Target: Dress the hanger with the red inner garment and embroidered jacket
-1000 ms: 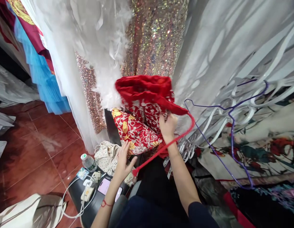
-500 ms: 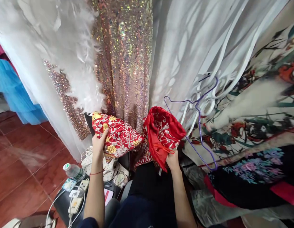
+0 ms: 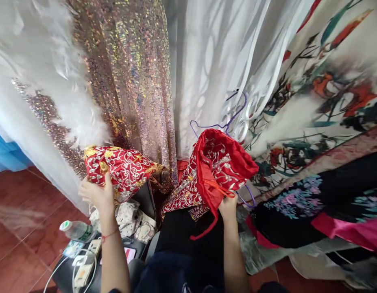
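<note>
A red embroidered garment (image 3: pixel 188 191), worked in silver scrolls and gold flowers, stretches across my lap. My left hand (image 3: pixel 98 193) grips its left portion, thumb on top beside a gold flower; the other fingers are partly behind the cloth. My right hand (image 3: pixel 228 205) is closed on the gathered red edge at the right, where the cloth gapes into a round opening with its inside showing. A red tie cord (image 3: pixel 205 234) dangles beside that hand. Right behind the opening is a purple wire hanger (image 3: pixel 219 126), partly hidden by the garment.
Sequined cloth (image 3: pixel 136 73) and white feathery fabric (image 3: pixel 84 122) hang in front. At lower left, a bottle (image 3: pixel 77 230), a power strip (image 3: pixel 84 272) with cables and a dotted cloth (image 3: pixel 127 219) lie on a dark surface. Black floral fabric (image 3: pixel 301 199) is at right.
My left hand has moved left, drawing its part of the garment away from the right part. The red cord now hangs lower, and the view has shifted to the right.
</note>
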Motion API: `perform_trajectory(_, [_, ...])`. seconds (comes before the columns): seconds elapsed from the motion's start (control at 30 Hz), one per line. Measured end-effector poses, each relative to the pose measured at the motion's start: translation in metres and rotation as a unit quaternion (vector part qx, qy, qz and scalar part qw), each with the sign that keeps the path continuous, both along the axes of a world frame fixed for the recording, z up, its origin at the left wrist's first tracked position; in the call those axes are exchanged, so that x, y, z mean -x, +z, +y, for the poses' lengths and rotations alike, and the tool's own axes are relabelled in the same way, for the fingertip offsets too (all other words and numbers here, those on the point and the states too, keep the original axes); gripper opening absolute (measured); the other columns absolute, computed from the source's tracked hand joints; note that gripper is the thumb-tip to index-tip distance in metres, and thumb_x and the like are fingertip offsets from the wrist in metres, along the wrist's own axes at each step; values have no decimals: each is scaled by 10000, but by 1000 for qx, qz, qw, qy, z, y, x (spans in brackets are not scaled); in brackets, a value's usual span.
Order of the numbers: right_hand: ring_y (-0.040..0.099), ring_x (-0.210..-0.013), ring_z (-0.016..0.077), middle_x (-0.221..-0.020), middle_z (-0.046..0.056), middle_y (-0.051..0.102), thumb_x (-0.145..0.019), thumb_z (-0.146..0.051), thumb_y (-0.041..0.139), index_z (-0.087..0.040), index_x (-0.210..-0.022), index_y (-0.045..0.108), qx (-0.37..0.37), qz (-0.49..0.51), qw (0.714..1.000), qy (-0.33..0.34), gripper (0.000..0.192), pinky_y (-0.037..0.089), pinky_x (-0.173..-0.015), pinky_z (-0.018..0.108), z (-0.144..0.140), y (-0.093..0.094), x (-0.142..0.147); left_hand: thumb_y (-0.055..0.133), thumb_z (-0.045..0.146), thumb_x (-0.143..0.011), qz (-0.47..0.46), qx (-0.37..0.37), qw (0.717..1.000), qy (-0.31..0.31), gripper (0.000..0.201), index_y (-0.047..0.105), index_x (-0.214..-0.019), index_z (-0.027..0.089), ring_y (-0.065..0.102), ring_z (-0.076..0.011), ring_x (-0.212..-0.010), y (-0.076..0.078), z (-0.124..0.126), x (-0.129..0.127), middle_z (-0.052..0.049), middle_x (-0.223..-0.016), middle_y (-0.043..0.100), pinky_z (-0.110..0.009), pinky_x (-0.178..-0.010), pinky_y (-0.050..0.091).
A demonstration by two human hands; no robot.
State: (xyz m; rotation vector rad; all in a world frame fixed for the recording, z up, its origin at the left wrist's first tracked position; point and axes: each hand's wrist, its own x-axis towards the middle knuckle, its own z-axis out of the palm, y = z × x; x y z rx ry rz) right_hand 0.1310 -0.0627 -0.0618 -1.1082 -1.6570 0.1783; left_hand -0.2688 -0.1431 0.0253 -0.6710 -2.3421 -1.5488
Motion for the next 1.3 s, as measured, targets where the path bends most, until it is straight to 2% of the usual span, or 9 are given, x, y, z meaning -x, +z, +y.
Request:
perform_trajectory(0.07, [648, -599, 223, -654, 87, 698, -791, -165, 446, -234, -646, 579, 11, -8, 1000, 28, 209, 542, -619, 342, 3, -1, 2, 593, 415, -875, 105, -85, 991, -14, 465, 565, -1234, 121, 440, -351, -1349, 11, -7, -58, -198, -1341, 549, -581, -1183, 241])
perform_trajectory(0.13, [676, -664, 240, -708, 100, 723, -739, -122, 444, -229, -687, 618, 22, -22, 998, 54, 211, 558, -662, 353, 5, 1, 6, 553, 397, -910, 109, -154, 966, -176, 293, 598, -1107, 186, 566, -276, -1204, 18, -8, -119, -129, -1176, 626, -470, -1111, 395])
perform_trajectory(0.2, [695, -728, 249, -724, 93, 728, -683, -91, 450, -231, -697, 636, 31, -39, 996, 78, 233, 568, -706, 354, 5, 4, 11, 609, 394, -881, 8, -111, 916, -386, 399, 552, -1238, 226, 592, -249, -1202, 16, 2, -168, -117, -1260, 618, -392, -1057, 463])
perform_trajectory(0.3, [705, -763, 234, -745, 74, 729, -658, -53, 454, -220, -694, 636, 58, -97, 987, 116, 250, 564, -731, 323, 0, 13, 16, 628, 366, -857, -108, -13, 860, -499, 451, 534, -1262, 190, 634, -253, -1161, -2, 35, -201, -128, -1248, 656, -368, -1029, 482])
perform_trajectory(0.47, [732, -886, 260, -936, 98, 758, -808, -137, 584, -177, -929, 670, 184, -131, 963, 145, 155, 574, -796, 350, -18, 32, 3, 435, 224, -887, -125, 0, 873, -471, 242, 637, -998, 154, 671, -234, -957, -25, 96, -199, -105, -1000, 731, -347, -925, 508])
perform_trajectory(0.63, [705, -1078, 247, -1307, 153, 655, -883, -392, 687, -189, -1541, 251, 137, 17, 988, 68, 815, 586, -879, 371, -36, 63, -19, 442, 236, -905, -53, -12, 834, -549, 322, 656, -1133, 160, 660, -207, -986, -3, 115, -211, -81, -1103, 728, -286, -912, 488])
perform_trajectory(0.83, [717, -849, 205, -1004, 86, 719, -1005, -320, 512, -200, -1115, 660, -2, -174, 978, -112, 219, 546, -750, 302, -34, 75, -43, 431, 386, -963, -23, 10, 818, -575, 323, 662, -1035, 172, 633, -189, -868, 13, 130, -214, -55, -967, 711, -277, -827, 469])
perform_trajectory(1.1, [583, -1021, 249, -1116, 126, 645, -919, -188, 628, -220, -926, 674, -123, -163, 974, -96, 57, 536, -819, 381, -41, 62, -86, 369, 492, -966, -34, 168, 855, -490, 401, 591, -824, 189, 600, -230, -833, -7, 184, -187, -94, -863, 686, -327, -823, 424])
perform_trajectory(1.3, [568, -808, 167, -939, 41, 703, -936, -99, 529, -214, -885, 603, -72, -204, 960, 179, 147, 504, -711, 295, -54, 78, -81, 508, 422, -900, -24, 176, 834, -523, 288, 648, -813, 185, 625, -243, -907, -20, 212, -192, -115, -934, 728, -324, -882, 426])
